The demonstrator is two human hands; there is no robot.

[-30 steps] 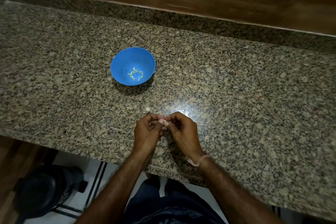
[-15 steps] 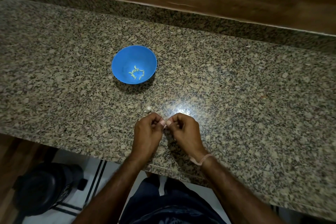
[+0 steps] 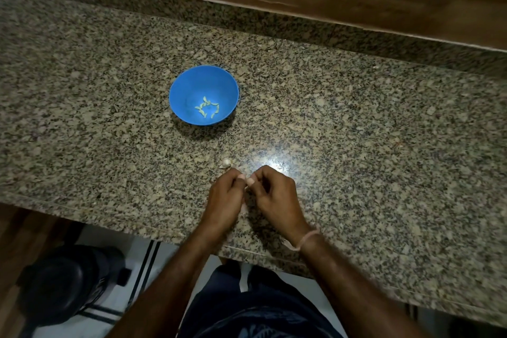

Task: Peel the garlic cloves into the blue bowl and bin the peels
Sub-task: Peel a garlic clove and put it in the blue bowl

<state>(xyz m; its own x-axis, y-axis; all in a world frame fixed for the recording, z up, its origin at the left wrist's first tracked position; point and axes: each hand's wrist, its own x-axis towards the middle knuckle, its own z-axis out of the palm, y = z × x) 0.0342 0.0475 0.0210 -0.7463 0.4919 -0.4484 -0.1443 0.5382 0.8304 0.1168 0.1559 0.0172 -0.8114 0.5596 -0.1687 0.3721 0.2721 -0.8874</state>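
Hovering near the front edge of the counter, left hand and right hand have hardly shifted: fingers stay pinched on a hidden garlic clove. The blue bowl, mid-counter, holds the same few peeled cloves, so peeling likely continues; a loose clove waits just beyond.

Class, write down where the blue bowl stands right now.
In the head view the blue bowl stands on the granite counter, left of centre, beyond the left hand, with peeled cloves inside.

Cloves in bowl on counter
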